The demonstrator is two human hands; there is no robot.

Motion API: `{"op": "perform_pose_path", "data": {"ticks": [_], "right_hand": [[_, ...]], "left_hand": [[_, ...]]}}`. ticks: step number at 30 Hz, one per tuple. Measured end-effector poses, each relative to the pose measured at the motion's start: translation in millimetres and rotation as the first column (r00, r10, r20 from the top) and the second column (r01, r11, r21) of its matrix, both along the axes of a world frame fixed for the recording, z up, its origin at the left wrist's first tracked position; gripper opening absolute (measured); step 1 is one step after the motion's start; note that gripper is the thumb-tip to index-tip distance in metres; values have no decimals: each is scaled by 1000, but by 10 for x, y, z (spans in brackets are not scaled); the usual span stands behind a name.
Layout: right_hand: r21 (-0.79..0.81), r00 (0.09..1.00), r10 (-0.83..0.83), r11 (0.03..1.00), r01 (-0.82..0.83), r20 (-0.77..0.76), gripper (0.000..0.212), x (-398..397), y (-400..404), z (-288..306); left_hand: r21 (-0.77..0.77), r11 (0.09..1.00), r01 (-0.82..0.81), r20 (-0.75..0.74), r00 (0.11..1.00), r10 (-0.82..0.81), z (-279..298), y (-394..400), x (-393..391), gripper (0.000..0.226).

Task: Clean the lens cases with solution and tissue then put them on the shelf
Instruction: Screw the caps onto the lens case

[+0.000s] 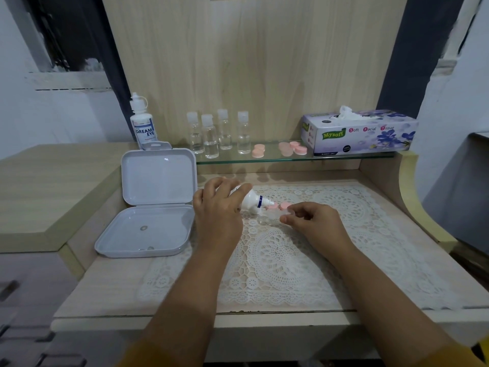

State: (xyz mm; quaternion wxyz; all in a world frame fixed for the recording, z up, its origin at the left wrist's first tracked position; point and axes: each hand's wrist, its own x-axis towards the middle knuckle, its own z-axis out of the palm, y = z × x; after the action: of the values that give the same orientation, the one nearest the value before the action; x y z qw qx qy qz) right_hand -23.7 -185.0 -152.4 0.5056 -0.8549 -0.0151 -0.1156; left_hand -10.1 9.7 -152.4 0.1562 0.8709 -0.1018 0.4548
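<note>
My left hand (217,207) grips a white solution bottle (251,200), tipped sideways with its nozzle pointing right over a clear lens case (272,217) on the lace mat. My right hand (312,223) pinches the right end of that clear case. Two pink caps (277,206) lie on the mat just behind the case. On the glass shelf (264,158) lie several pink lens cases (258,151), and a tissue box (360,133) stands at the shelf's right end.
An open grey plastic box (150,207) sits left of the mat with small lenses in its lower half. A Dream Eye bottle (143,123) stands behind it. Several small clear bottles (217,133) line the shelf. Wooden panels enclose the desk at left, right and back.
</note>
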Motion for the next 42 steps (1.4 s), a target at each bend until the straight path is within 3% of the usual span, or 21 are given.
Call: {"op": "perform_pose_path", "data": {"ticks": [42], "right_hand": [[-10,1000,-2,1000,3,8,29,1,5,0]], "left_hand": [[-16,999,38,-9,999,-38,-16,14,28,61]]}}
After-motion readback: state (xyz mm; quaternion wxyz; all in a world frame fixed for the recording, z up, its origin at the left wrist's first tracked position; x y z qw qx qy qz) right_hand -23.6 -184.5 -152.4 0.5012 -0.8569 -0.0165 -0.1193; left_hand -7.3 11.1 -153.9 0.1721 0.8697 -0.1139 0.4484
